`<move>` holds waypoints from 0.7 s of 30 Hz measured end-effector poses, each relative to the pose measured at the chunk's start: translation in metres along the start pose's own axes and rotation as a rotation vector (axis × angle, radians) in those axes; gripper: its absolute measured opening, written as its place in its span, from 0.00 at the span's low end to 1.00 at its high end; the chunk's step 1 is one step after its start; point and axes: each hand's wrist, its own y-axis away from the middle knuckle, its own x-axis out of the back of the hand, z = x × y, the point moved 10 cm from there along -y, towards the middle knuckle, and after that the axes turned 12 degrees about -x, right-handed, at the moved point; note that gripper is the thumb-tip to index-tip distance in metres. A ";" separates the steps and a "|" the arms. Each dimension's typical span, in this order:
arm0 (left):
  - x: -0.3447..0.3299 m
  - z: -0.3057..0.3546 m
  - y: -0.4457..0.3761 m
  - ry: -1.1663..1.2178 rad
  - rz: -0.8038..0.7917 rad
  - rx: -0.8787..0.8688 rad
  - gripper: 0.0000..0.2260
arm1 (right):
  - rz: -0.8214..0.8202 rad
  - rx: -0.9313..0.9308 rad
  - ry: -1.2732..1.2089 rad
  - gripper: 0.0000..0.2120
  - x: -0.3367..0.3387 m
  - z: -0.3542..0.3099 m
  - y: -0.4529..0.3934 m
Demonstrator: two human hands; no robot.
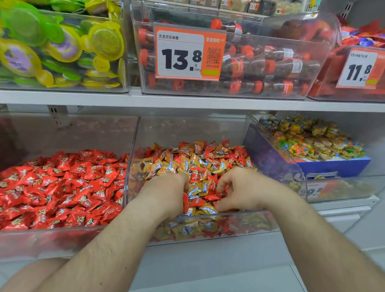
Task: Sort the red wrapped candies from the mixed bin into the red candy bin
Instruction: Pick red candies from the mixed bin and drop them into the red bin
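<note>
Hands work together in the near part of the mixed bin [276, 150], the clear middle bin on the lower shelf, where red wrapped candies [194, 176] lie scattered among gold-and-blue ones [165, 164]. The left hand [167, 193] is curled palm-down with its fingers dug into the pile; whether it has anything gripped I cannot tell, since the fingertips are buried. The right hand [236, 188] is also curled, fingers bent toward a cluster of red pieces between the 2 hands, and it seems to be pinching or raking at them, though a firm hold is not visible. The red candy bin [46, 234] sits just left of the mixed bin, touching its wall and already heaped high. Judging from this, the risks are plain: gold candies could ride along in a grabbed handful and end up among the red ones, because the 2 kinds are tightly interleaved; slippery wrappers could drop from a loose fist on the way over the divider; and pieces could spill over the low near rim.
</note>
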 end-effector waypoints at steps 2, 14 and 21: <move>0.000 -0.001 0.001 -0.013 0.001 0.000 0.22 | -0.028 0.045 0.056 0.14 -0.009 -0.009 0.001; 0.005 0.000 0.000 -0.148 0.029 0.042 0.25 | 0.065 -0.257 -0.925 0.13 0.034 0.071 0.000; 0.024 -0.007 0.007 -0.086 0.145 0.070 0.20 | 0.096 -0.296 -0.477 0.12 0.029 0.067 -0.017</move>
